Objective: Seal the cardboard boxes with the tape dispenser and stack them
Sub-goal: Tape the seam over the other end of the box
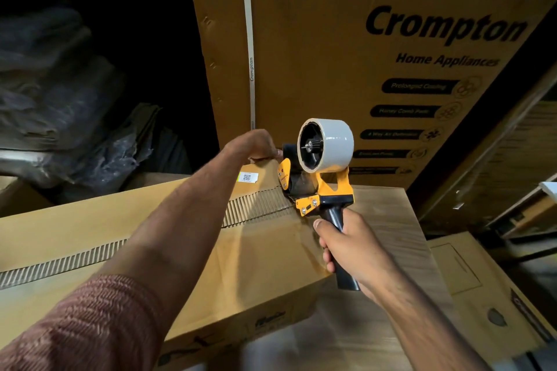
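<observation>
Tape dispenser was gripped by right hand at box seam's far end; left hand clutched the far edge. Steady pull along seam advised.

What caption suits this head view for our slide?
Right hand sets tape dispenser at box seam while left hand holds the far edge.

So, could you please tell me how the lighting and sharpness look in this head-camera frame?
In the head view, the tape dispenser and right hand are warmly lit and sharp; the left background falls into near-black shadow; the tall printed box bows from wide-angle distortion, with lettering blurred along its top edge.
</observation>
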A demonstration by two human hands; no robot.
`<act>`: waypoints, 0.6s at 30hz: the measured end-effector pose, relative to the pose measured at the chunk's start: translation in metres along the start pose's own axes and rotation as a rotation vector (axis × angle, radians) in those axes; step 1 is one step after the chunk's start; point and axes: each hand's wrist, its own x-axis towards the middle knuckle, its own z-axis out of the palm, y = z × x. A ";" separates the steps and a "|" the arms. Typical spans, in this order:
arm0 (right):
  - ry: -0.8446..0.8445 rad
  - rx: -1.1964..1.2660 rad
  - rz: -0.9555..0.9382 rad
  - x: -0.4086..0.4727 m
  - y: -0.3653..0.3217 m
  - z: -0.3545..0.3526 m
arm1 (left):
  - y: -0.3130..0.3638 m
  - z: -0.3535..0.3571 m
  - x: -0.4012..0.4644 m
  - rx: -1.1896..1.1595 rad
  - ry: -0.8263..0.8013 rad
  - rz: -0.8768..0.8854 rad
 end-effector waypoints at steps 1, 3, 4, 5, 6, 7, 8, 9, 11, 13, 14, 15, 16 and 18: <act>-0.001 -0.011 0.004 0.000 0.000 0.000 | 0.000 -0.001 0.000 0.031 -0.030 -0.034; -0.008 -0.036 0.011 0.001 0.000 0.000 | 0.001 -0.004 0.001 0.089 -0.099 -0.121; -0.012 -0.049 0.017 0.001 -0.001 0.000 | 0.001 -0.005 0.001 0.095 -0.142 -0.167; -0.014 -0.062 0.021 0.001 -0.001 -0.001 | 0.001 -0.006 0.002 0.085 -0.191 -0.211; -0.015 -0.075 0.023 0.001 -0.001 -0.001 | 0.001 -0.007 0.003 0.068 -0.236 -0.254; -0.013 -0.083 0.025 0.002 -0.001 -0.001 | 0.001 -0.008 0.005 0.058 -0.280 -0.281; -0.012 -0.089 0.027 0.003 0.000 0.000 | 0.002 -0.008 0.006 0.065 -0.309 -0.298; -0.010 -0.088 0.027 0.004 0.000 0.000 | 0.002 -0.008 0.007 0.081 -0.315 -0.300; 0.001 -0.078 0.026 0.006 0.001 0.001 | 0.003 -0.008 0.001 0.155 -0.292 -0.285; 0.006 -0.080 0.028 0.006 0.001 0.002 | 0.000 -0.004 -0.002 0.127 -0.262 -0.264; 0.007 -0.086 0.029 0.006 0.000 0.002 | -0.001 -0.003 -0.005 0.088 -0.246 -0.245; 0.007 -0.092 0.028 0.006 0.000 0.002 | -0.002 -0.003 -0.007 0.059 -0.220 -0.231; 0.004 -0.095 0.026 0.006 -0.001 0.002 | -0.003 -0.005 -0.011 0.030 -0.196 -0.221; -0.001 -0.101 0.019 0.009 0.001 0.002 | -0.003 -0.008 -0.020 -0.068 -0.162 -0.212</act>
